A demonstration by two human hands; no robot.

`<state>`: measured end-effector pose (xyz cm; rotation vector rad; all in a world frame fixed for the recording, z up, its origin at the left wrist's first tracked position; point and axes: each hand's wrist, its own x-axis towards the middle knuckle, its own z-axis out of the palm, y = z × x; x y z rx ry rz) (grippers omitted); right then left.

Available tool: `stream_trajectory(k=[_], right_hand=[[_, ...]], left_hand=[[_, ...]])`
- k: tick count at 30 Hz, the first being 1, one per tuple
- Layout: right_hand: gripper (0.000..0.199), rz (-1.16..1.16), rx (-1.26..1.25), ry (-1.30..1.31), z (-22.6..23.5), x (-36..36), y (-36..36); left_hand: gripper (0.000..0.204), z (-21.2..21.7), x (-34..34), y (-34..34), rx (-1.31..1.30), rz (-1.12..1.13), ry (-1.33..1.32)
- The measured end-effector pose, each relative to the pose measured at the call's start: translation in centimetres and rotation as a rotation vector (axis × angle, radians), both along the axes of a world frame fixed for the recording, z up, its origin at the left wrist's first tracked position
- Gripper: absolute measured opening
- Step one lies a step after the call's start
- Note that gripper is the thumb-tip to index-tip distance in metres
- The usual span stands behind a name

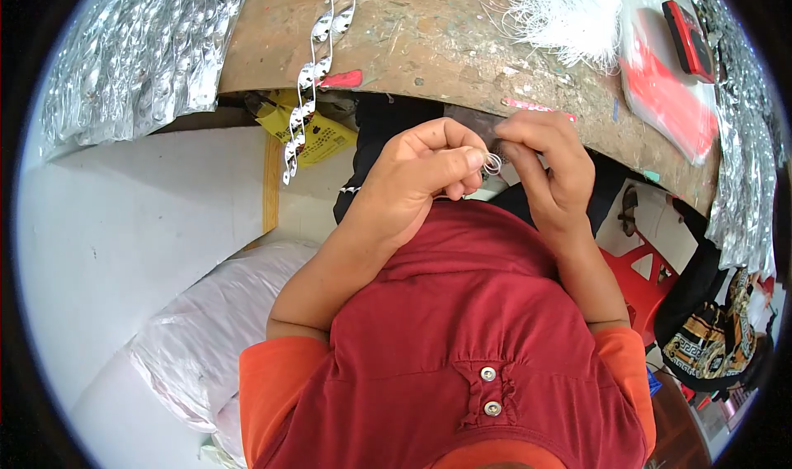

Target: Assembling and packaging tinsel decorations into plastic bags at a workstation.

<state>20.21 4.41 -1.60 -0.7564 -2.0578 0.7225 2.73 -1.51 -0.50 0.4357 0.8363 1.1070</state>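
My left hand [425,172] and my right hand [549,168] meet close to my chest, just below the edge of a worn wooden table [429,32]. Between their fingertips they pinch a small loop of thin white thread [492,164]. The left thumb and forefinger press on it from the left, the right fingers from the right. A bundle of loose white thread [561,7] lies on the table's far side. A silver foil spiral strip [318,65] hangs over the table's near edge.
Crinkled silver foil material [140,48] is piled at the left, more [742,164] at the right. A clear bag with red contents [668,89] and a red flat object [689,40] lie on the table. A white plastic sack [214,329], red stool [643,279], patterned bag [709,337] stand below.
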Motion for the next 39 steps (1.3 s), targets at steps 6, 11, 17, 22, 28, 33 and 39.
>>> stream_trajectory(k=[6, 11, 17, 22, 28, 33, 39], right_hand=[[0.018, 0.035, 0.007, -0.023, 0.0, -0.1, -0.4], [0.017, 0.028, 0.099, -0.048, 0.2, -0.1, -0.2], [0.017, 0.005, 0.109, -0.036, 0.3, -0.1, -0.3], [0.018, 0.001, 0.101, -0.049, 0.5, -0.1, -0.3], [0.013, -0.033, -0.023, -0.033, 0.6, 0.5, -0.3], [0.009, -0.040, -0.320, 0.055, 1.0, 1.1, -0.3], [0.011, 0.071, -0.795, 0.363, 0.9, 0.5, -0.8]], left_hand=[[0.011, 0.1, 0.2, -0.2, 0.025, 0.027, 0.066], [0.010, 0.0, 0.7, -0.4, 0.059, 0.111, 0.231], [0.006, 0.5, 1.2, -0.5, 0.154, 0.137, 0.388], [0.005, -0.2, 1.5, -0.6, 0.276, 0.160, 0.549], [0.007, 0.8, 1.4, -0.8, 0.201, 0.143, 0.531], [0.010, 0.7, 1.1, -1.0, 0.171, 0.115, 0.504], [0.011, 1.2, 0.9, -0.8, 0.093, 0.055, 0.498]])
